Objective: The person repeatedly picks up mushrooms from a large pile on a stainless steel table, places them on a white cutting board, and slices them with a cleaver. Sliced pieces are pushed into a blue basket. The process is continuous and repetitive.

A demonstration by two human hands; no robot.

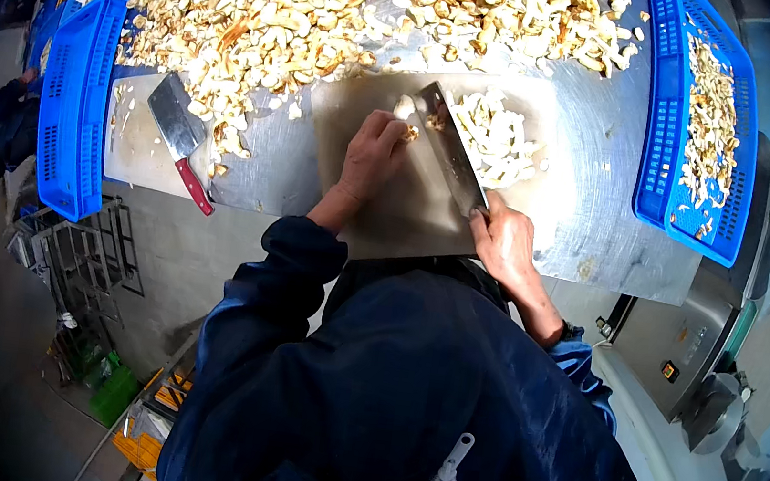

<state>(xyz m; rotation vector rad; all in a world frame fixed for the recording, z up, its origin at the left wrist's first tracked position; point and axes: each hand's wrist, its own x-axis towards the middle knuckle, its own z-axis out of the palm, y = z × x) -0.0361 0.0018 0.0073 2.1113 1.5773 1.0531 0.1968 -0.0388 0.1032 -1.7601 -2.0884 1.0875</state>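
Note:
My right hand [506,241] is closed round the handle of a broad cleaver [457,165], its blade slanting up and left over a pale cutting board [377,225]. Left of the blade, my left hand [373,157] has its fingers curled together over the board, at a small cream-and-brown mushroom [411,133]. Another whitish mushroom piece [404,106] lies just beyond the fingertips. To the right of the blade, cut pale mushroom pieces [498,139] form a loose pile on the board.
A large heap of mushrooms [270,5] covers the far side of the metal table [594,180]. A red-handled cleaver [173,123] lies on another board at the left. Blue crates stand at the left [79,107] and right [663,130] edges, the right one holding mushroom pieces.

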